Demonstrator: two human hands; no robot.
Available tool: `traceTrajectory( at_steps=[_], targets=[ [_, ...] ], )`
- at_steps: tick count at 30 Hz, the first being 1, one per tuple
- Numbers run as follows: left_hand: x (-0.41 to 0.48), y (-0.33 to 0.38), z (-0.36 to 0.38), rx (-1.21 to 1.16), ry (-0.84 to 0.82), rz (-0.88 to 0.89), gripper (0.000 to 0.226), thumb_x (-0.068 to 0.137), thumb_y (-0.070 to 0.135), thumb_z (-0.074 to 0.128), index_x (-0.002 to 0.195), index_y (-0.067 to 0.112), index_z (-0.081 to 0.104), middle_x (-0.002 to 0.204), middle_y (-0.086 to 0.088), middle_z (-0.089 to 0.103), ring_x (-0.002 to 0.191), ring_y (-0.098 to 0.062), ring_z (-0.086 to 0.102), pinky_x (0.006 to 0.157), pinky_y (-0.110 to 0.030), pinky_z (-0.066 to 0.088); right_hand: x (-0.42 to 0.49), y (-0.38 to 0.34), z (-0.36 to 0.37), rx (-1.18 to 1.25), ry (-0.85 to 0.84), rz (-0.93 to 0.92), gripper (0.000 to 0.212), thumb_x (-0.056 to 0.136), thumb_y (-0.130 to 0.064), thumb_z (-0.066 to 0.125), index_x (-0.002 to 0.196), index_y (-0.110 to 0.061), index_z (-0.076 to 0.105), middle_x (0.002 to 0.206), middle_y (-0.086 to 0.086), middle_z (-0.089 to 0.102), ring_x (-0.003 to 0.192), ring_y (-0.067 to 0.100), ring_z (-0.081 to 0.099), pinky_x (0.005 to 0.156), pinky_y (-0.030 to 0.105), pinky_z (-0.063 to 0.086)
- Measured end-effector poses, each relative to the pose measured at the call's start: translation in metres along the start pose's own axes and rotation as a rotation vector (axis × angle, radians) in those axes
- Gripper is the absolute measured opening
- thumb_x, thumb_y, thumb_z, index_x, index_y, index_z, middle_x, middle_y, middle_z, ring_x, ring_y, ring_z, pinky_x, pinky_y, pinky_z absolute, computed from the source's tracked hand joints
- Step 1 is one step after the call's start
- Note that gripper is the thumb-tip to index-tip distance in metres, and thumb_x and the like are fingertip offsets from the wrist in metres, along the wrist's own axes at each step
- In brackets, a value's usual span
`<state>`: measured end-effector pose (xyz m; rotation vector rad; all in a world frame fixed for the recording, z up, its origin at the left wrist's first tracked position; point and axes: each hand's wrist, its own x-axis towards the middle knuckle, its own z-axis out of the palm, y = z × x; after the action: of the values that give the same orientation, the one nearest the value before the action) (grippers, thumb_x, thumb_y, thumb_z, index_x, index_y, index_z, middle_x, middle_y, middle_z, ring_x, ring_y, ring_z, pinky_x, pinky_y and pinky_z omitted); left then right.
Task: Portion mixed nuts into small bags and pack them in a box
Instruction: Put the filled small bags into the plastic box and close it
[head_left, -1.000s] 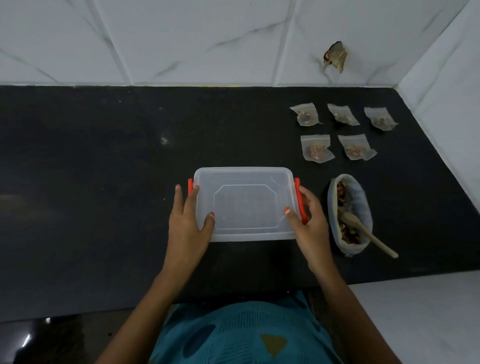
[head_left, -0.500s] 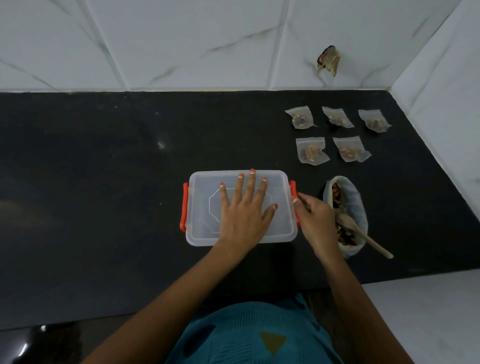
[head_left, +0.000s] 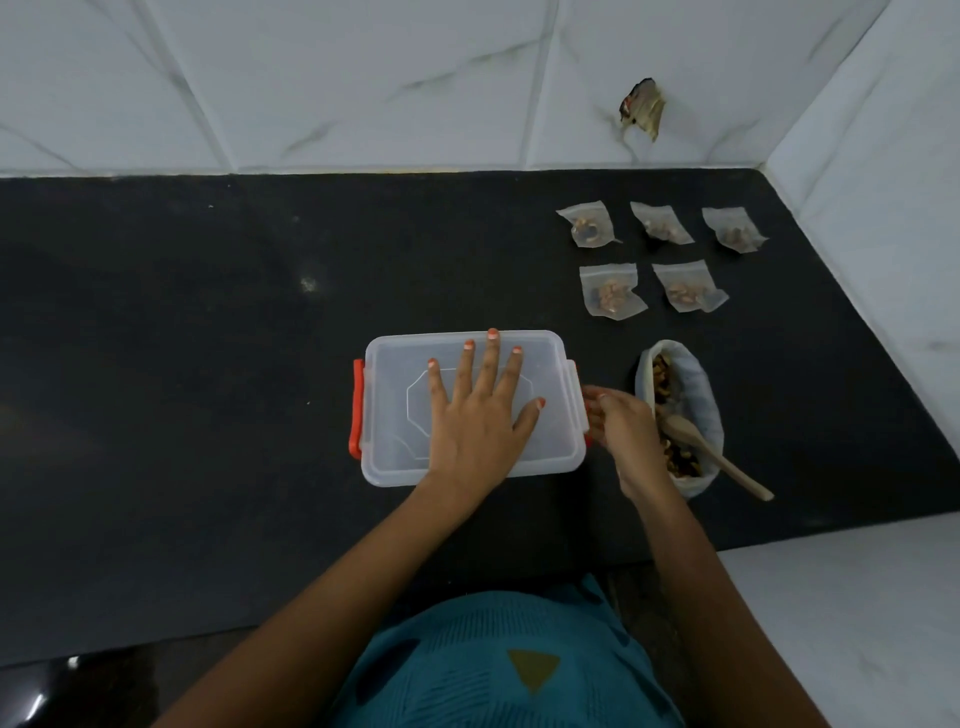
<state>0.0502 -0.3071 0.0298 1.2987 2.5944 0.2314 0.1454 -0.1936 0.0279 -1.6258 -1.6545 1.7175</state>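
Note:
A clear plastic box (head_left: 395, 415) with its lid on sits on the black counter in front of me. My left hand (head_left: 478, 415) presses flat on the lid, fingers spread. My right hand (head_left: 623, 441) is at the box's right end, and its curled fingers pinch the red clasp there, which is mostly hidden. The left red clasp (head_left: 357, 410) lies against the box's side. Several small clear bags of nuts (head_left: 613, 293) lie in two rows at the back right. A white bowl of mixed nuts (head_left: 696, 384) with a wooden spoon (head_left: 727, 462) in it stands just right of my right hand.
White tiled walls close the counter (head_left: 208, 364) at the back and on the right. A white ledge (head_left: 831, 597) lies at the lower right. A dark chipped spot (head_left: 641, 106) marks the back wall.
My left hand left the box's left end and went flat onto the lid. My right hand slid down to the right clasp and closed its fingers on it.

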Motion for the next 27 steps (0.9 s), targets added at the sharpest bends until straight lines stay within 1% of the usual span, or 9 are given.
traceTrajectory(
  at_steps=[3, 5, 8, 10, 13, 16, 19, 22, 27],
  targets=[
    [-0.003, -0.007, -0.009, -0.198, 0.029, 0.006, 0.056, 0.097, 0.045, 0.029, 0.147, 0.024, 0.017, 0.158, 0.001, 0.001, 0.145, -0.018, -0.003, 0.113, -0.044, -0.011, -0.007, -0.013, -0.001, -0.156, 0.150, -0.250, 0.030, 0.098, -0.012, 0.037, 0.121, -0.007, 0.054, 0.117, 0.008, 0.061, 0.104, 0.015, 0.057, 0.091, 0.027, 0.044],
    [-0.008, -0.018, -0.016, -0.296, 0.150, -0.018, 0.047, 0.097, 0.038, 0.036, 0.141, 0.022, 0.034, 0.156, -0.001, 0.017, 0.145, -0.016, 0.007, 0.114, -0.042, -0.008, -0.019, -0.026, 0.002, -0.276, 0.201, -0.471, 0.029, 0.097, -0.011, 0.039, 0.120, -0.007, 0.055, 0.118, 0.005, 0.060, 0.107, 0.011, 0.054, 0.088, 0.018, 0.040],
    [-0.020, -0.043, -0.022, -0.287, 0.320, -0.091, 0.042, 0.096, 0.029, 0.044, 0.136, 0.016, 0.043, 0.151, -0.006, 0.029, 0.143, -0.020, 0.016, 0.114, -0.047, -0.001, -0.037, -0.038, 0.023, -0.420, 0.092, -0.678, 0.026, 0.094, -0.010, 0.044, 0.117, -0.011, 0.057, 0.111, -0.002, 0.058, 0.099, 0.001, 0.050, 0.081, 0.006, 0.039],
    [-0.027, -0.058, -0.025, -0.321, 0.349, -0.169, 0.045, 0.095, 0.026, 0.047, 0.138, 0.012, 0.040, 0.152, -0.010, 0.027, 0.143, -0.024, 0.018, 0.114, -0.047, 0.007, -0.046, -0.037, 0.046, -0.510, -0.041, -0.757, 0.026, 0.094, -0.013, 0.047, 0.118, -0.013, 0.055, 0.117, 0.000, 0.056, 0.106, 0.002, 0.049, 0.092, 0.011, 0.038],
    [-0.037, -0.071, -0.028, -0.439, 0.324, -0.323, 0.049, 0.097, 0.022, 0.044, 0.141, 0.006, 0.031, 0.152, -0.016, 0.022, 0.135, -0.030, 0.034, 0.108, -0.045, 0.032, -0.056, -0.031, 0.082, -0.712, -0.188, -0.817, 0.040, 0.095, -0.026, 0.045, 0.134, -0.016, 0.042, 0.143, 0.002, 0.038, 0.133, 0.012, 0.030, 0.108, 0.022, 0.018],
    [-0.044, -0.079, -0.028, -0.516, 0.327, -0.383, 0.044, 0.099, 0.020, 0.039, 0.140, 0.004, 0.034, 0.129, -0.020, 0.054, 0.103, -0.030, 0.061, 0.086, -0.044, 0.051, -0.055, -0.025, 0.107, -1.067, -0.241, -0.885, 0.058, 0.097, -0.043, 0.032, 0.147, -0.023, 0.011, 0.156, 0.002, 0.005, 0.143, 0.020, -0.001, 0.114, 0.038, -0.002],
    [-0.045, -0.082, -0.029, -0.534, 0.327, -0.379, 0.037, 0.100, 0.019, 0.035, 0.133, 0.006, 0.045, 0.090, -0.011, 0.065, 0.074, -0.020, 0.063, 0.066, -0.031, 0.051, -0.046, -0.017, 0.118, -1.278, -0.217, -0.889, 0.064, 0.095, -0.052, 0.021, 0.147, -0.025, -0.007, 0.156, 0.003, -0.011, 0.142, 0.025, -0.012, 0.111, 0.046, -0.011],
    [-0.043, -0.085, -0.027, -0.488, 0.316, -0.346, 0.033, 0.099, 0.017, 0.035, 0.126, 0.003, 0.048, 0.083, -0.011, 0.063, 0.070, -0.020, 0.062, 0.062, -0.030, 0.049, -0.042, -0.014, 0.121, -1.326, -0.224, -0.874, 0.064, 0.095, -0.054, 0.018, 0.146, -0.026, -0.009, 0.155, 0.004, -0.015, 0.142, 0.026, -0.014, 0.110, 0.047, -0.012],
    [-0.045, -0.092, -0.022, -0.612, 0.377, -0.297, 0.024, 0.097, 0.013, 0.039, 0.108, 0.001, 0.057, 0.070, -0.002, 0.057, 0.057, -0.012, 0.055, 0.053, -0.023, 0.049, -0.041, -0.013, 0.121, -1.327, -0.219, -0.878, 0.065, 0.094, -0.054, 0.018, 0.146, -0.026, -0.009, 0.155, 0.003, -0.015, 0.142, 0.025, -0.014, 0.110, 0.046, -0.013]
  ],
)
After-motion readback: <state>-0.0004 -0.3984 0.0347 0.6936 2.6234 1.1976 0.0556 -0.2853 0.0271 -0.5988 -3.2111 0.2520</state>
